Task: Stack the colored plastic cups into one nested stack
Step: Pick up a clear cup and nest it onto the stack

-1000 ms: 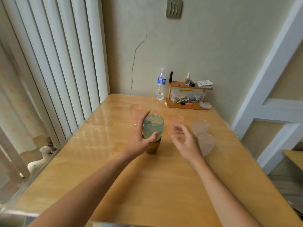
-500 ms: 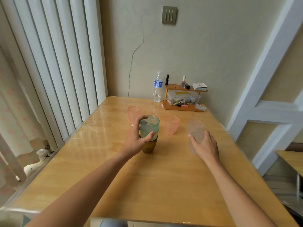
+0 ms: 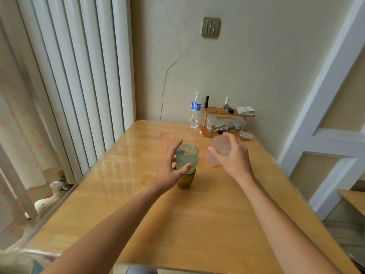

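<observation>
Step in hand: carrying the next cup to the stack. Right hand [image 3: 234, 159] grips a clear frosted cup [image 3: 221, 146] around its wall, lifted off the desk [image 3: 197, 224] and tilted, up and to the right of the stack.

Stack so far: teal cup [image 3: 186, 155] nested in an amber cup [image 3: 184, 180], standing upright mid-desk. There may be another cup layered between them, a pale band shows under the teal rim, but I can't tell for sure.

Left hand [image 3: 169, 171] is spread wide around the stack, thumb against the front of the teal cup, fingers behind it. Looks like bracing rather than a firm grip.

Loose cups remaining: one pink cup [image 3: 167, 140] behind-left of the stack, another pink cup [image 3: 208, 158] just beside it on the right, partly hidden by the right hand.

Next move, as I judge it: level the frosted cup, bring it over the teal mouth, base first, lower straight in. Left hand should keep the stack from tipping. Then the two pinks.
</observation>
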